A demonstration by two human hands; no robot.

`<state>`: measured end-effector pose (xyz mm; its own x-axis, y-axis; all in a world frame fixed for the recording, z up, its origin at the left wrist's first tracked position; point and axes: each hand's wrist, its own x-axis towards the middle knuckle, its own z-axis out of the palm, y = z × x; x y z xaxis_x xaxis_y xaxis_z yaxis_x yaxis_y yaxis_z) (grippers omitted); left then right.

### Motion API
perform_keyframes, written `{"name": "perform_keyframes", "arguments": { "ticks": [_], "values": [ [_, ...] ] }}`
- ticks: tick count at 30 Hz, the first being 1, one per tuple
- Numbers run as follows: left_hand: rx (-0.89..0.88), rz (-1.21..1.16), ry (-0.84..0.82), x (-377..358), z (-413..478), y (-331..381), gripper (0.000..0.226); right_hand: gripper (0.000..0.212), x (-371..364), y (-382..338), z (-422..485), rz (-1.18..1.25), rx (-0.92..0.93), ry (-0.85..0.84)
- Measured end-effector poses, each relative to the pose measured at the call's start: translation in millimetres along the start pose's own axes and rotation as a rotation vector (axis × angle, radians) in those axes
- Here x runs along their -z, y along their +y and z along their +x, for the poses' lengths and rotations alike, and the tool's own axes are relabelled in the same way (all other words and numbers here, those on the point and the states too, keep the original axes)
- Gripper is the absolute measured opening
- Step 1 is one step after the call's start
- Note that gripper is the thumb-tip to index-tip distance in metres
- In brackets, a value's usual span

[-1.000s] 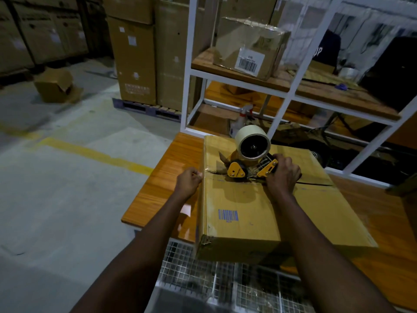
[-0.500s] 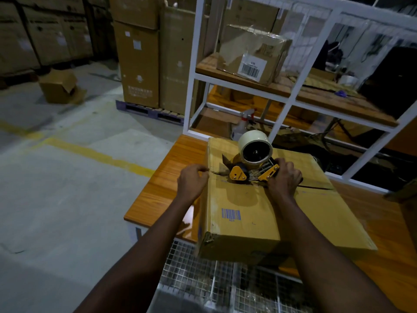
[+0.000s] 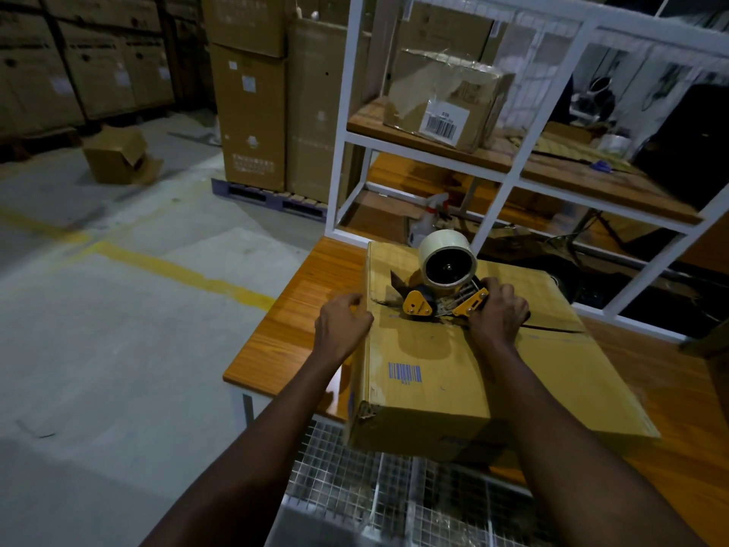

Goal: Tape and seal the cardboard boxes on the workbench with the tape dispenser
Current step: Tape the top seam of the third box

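A flat cardboard box (image 3: 465,373) lies on the orange wooden workbench (image 3: 292,329), its near corner hanging over the bench edge. A yellow tape dispenser (image 3: 442,294) with a pale roll of tape stands on the box's top seam near the left end. My right hand (image 3: 498,314) grips the dispenser's handle. My left hand (image 3: 342,324) rests against the box's upper left edge with its fingers curled at the seam end. To the right of the dispenser the seam gapes as a dark slit.
A white metal shelf frame (image 3: 524,148) rises behind the bench with a taped box (image 3: 445,100) on its wooden shelf. A wire mesh cage (image 3: 394,491) sits below the near edge. Stacked cartons on a pallet (image 3: 268,112) and an open box (image 3: 118,155) stand on the concrete floor.
My left hand has slid up the box's left side to the seam end. The right hand keeps its grip on the dispenser, which has hardly shifted.
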<state>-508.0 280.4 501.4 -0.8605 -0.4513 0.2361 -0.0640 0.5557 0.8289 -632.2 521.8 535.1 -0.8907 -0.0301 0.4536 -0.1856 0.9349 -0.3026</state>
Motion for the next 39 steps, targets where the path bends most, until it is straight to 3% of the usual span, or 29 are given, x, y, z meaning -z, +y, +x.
{"name": "perform_keyframes", "arguments": {
  "ticks": [5,8,11,13,16,25,31,39],
  "values": [
    [-0.016,0.025,0.085,-3.3,-8.1,-2.5,0.013,0.053,-1.3,3.0,-0.7,0.003,0.002,0.005],
    [-0.059,0.122,0.080,0.9,-6.4,1.9,0.017,0.049,-1.9,4.5,-2.4,0.013,0.000,0.010],
    [-0.101,0.362,-0.136,4.1,6.4,15.2,0.062,0.045,0.0,2.8,-3.9,0.008,0.006,0.008],
    [-0.156,0.545,-0.295,0.6,18.4,18.8,0.071,0.043,2.1,1.5,-4.7,-0.002,0.017,0.012],
    [-0.142,0.638,-0.427,-3.7,28.4,15.6,0.070,0.042,4.5,1.6,-5.9,-0.046,0.056,0.035],
    [-0.164,0.696,-0.405,0.6,26.0,23.2,0.062,0.045,0.7,8.6,-2.0,-0.088,0.111,-0.004],
    [-0.149,0.787,-0.479,4.4,25.9,18.7,0.076,0.045,0.1,13.3,-0.6,-0.105,0.134,0.012],
    [-0.090,0.895,-0.503,4.4,25.1,32.8,0.068,0.041,3.9,41.1,13.1,-0.081,0.083,0.010]
  ]
}}
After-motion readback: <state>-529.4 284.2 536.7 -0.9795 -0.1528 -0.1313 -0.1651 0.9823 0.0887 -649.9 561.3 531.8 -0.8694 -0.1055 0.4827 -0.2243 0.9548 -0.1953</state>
